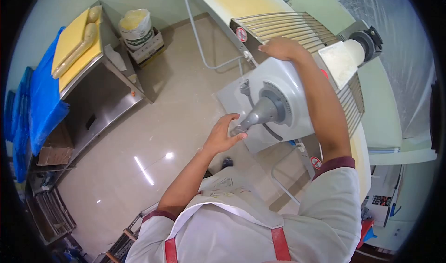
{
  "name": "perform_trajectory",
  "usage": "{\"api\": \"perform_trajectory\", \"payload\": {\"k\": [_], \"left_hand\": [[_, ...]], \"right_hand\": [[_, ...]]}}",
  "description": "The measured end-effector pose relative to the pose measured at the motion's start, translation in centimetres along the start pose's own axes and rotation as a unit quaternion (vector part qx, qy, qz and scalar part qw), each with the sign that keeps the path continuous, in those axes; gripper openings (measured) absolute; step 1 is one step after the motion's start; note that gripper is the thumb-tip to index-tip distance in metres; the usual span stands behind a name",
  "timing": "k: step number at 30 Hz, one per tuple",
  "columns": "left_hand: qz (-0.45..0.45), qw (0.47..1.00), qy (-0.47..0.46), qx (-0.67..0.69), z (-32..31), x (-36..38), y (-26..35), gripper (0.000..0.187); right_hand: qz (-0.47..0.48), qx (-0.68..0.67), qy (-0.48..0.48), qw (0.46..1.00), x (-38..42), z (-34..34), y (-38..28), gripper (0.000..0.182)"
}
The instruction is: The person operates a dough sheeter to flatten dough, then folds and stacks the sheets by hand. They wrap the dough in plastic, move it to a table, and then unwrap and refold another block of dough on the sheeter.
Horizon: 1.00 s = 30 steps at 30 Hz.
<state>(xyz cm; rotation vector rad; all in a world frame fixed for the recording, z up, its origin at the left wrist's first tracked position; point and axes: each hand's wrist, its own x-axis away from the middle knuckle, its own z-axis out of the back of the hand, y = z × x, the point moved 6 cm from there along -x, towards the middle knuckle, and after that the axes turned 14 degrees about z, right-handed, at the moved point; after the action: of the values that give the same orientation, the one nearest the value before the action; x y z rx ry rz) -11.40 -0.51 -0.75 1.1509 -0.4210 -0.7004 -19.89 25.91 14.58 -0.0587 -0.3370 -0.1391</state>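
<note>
A large white machine [290,84] stands before me, with a grey lever [260,113] on a round dial at its side. My left hand [224,135] is beside the lever's end, thumb and fingers apart around it, with no clear grip. My right hand [278,48] reaches over the machine and rests at its top edge, near the metal guard grille [288,25]; its fingers are partly bent and what they hold, if anything, is hidden. A pale yellow-dusted belt [241,0] runs out beyond the grille.
A steel table [111,95] at the left bears yellow sheets [72,35] and blue plastic [46,95]. Behind it a white sack [136,28] sits in a box. A white tray [338,64] is on the machine's right. Clear plastic sheeting [390,44] hangs at the right.
</note>
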Motion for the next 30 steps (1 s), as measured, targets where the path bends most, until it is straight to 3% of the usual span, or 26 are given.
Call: {"api": "perform_trajectory", "payload": {"k": [2, 5, 6, 9, 11, 13, 18, 23, 28, 30], "left_hand": [[0.06, 0.998, 0.011, 0.006, 2.4, 0.5, -2.6, 0.052], [0.118, 0.992, 0.051, 0.009, 7.4, -0.6, -6.9, 0.044], [0.133, 0.989, 0.067, 0.007, 8.8, -1.4, -7.9, 0.042], [0.114, 0.989, 0.091, -0.006, 12.7, -6.3, -8.4, 0.036], [0.098, 0.99, 0.097, -0.024, 15.6, -10.6, -9.0, 0.034], [0.074, 0.993, 0.082, -0.038, 16.8, -16.2, -9.5, 0.033], [0.112, 0.993, 0.017, -0.026, 21.2, -31.1, -11.4, 0.025], [0.158, 0.983, -0.018, 0.094, 23.4, -46.5, -14.2, 0.026], [0.168, 0.965, -0.127, 0.154, 18.6, -62.2, -13.8, 0.033], [0.182, 0.951, -0.165, 0.188, 15.0, -67.9, -13.2, 0.035]], "right_hand": [[-0.002, -0.038, 0.032, 0.999, 0.7, 0.4, 0.2, 0.059], [0.037, -0.11, 0.257, 0.959, 4.6, 2.0, -0.1, 0.056], [0.037, -0.091, 0.278, 0.956, 5.5, 2.9, 0.1, 0.051], [0.084, -0.078, 0.443, 0.889, 9.4, 7.4, 1.8, 0.039], [0.059, -0.05, 0.471, 0.879, 12.7, 11.3, -0.6, 0.047], [0.044, -0.123, 0.576, 0.807, 14.5, 11.8, 1.4, 0.049], [-0.198, 0.064, 0.58, 0.788, 18.1, 11.5, 7.0, 0.061], [-0.451, 0.141, 0.526, 0.707, 24.6, 5.4, 13.7, 0.036], [-0.597, 0.165, 0.403, 0.673, 31.8, 0.0, 15.3, 0.04], [-0.627, 0.124, 0.441, 0.63, 31.7, 0.3, 12.5, 0.041]]}}
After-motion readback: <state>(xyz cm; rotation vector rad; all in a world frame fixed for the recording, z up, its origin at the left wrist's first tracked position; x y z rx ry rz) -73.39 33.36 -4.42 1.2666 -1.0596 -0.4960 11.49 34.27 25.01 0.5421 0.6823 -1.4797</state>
